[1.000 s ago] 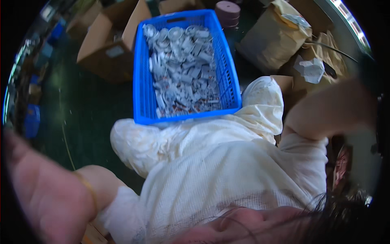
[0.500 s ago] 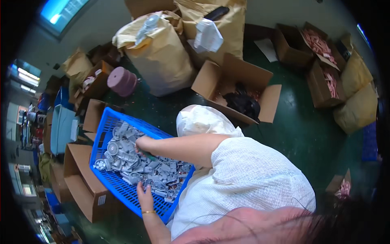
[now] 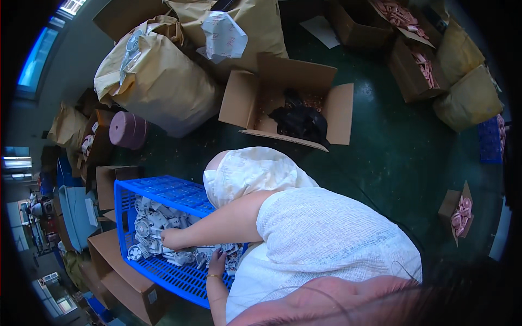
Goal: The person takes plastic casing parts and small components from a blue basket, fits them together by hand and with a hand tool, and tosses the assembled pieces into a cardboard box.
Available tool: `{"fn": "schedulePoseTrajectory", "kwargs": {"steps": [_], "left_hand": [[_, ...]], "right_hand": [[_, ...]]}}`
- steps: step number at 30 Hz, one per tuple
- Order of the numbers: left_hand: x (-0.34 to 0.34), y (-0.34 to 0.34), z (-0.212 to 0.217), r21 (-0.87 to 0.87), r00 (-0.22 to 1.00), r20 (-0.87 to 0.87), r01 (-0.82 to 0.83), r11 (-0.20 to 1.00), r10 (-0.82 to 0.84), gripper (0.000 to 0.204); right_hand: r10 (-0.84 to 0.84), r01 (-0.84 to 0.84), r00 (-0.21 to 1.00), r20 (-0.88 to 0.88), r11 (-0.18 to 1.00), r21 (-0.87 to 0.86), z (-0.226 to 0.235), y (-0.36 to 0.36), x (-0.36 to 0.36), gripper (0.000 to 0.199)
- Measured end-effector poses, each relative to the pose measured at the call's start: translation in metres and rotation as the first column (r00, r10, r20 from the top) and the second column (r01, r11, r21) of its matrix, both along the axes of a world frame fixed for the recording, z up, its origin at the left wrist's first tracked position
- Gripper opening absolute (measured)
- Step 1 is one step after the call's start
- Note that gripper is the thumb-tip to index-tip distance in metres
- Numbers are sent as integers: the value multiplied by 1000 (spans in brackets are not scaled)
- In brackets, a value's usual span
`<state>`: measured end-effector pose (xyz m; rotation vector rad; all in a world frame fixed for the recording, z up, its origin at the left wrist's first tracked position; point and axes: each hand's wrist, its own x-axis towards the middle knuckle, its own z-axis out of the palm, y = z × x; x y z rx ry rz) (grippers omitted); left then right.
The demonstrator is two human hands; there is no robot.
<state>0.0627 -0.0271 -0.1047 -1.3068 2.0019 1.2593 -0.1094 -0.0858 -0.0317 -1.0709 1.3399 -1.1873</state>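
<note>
Basket (image 3: 176, 281) beside knee (image 3: 255, 173), holding grey parts (image 3: 157, 213) | right hand (image 3: 174, 239) among them, grip unclear | left hand (image 3: 216, 264) over near end, hold unclear | risk: forearm (image 3: 225, 223) could tip basket, spilling parts

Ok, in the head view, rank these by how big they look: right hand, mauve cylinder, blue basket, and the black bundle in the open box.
Largest to smallest, by apparent size:
1. blue basket, even partly hidden
2. black bundle
3. mauve cylinder
4. right hand

Open cardboard box (image 3: 340, 114), purple stool (image 3: 128, 130), paper sack (image 3: 157, 81)
</note>
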Motion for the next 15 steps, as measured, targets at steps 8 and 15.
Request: {"fn": "schedulePoseTrajectory", "kwargs": {"steps": [8,15], "left_hand": [[-22,0,13,178,989,35,-150,973,146,45],[-27,-21,-16,-6,982,-52,183,983,-183,46]], "right_hand": [[208,-207,972,-114,978,14,-6,16,-16,20],[141,-105,984,108,953,-285,-71,22,-11,15]]}}
